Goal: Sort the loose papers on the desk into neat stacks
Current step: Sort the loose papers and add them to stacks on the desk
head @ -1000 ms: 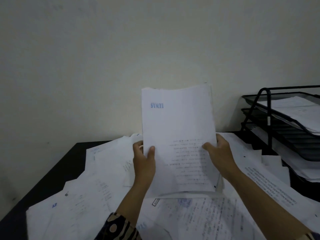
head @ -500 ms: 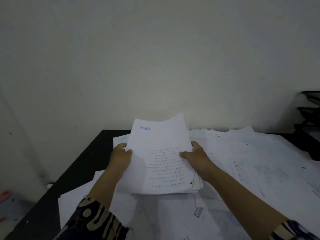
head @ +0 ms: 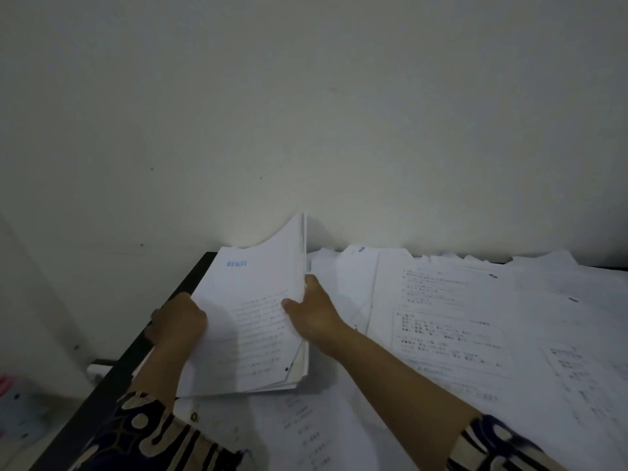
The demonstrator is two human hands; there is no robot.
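A stack of white papers, its top sheet printed and stamped in blue near the far edge, lies low over the left part of the black desk. My left hand grips its left edge and my right hand grips its right edge, thumb on top. The stack's far right corner curls upward. Loose printed sheets cover the desk to the right and in front, overlapping in disorder.
A pale wall rises right behind the desk. The desk's left edge runs diagonally close to my left hand, with floor and a small white object beyond it. Patterned sleeves cover both forearms at the bottom.
The stack came down from upright in front of me to low over the desk's left side. My view swung left, so the black paper tray at the right has left the frame.
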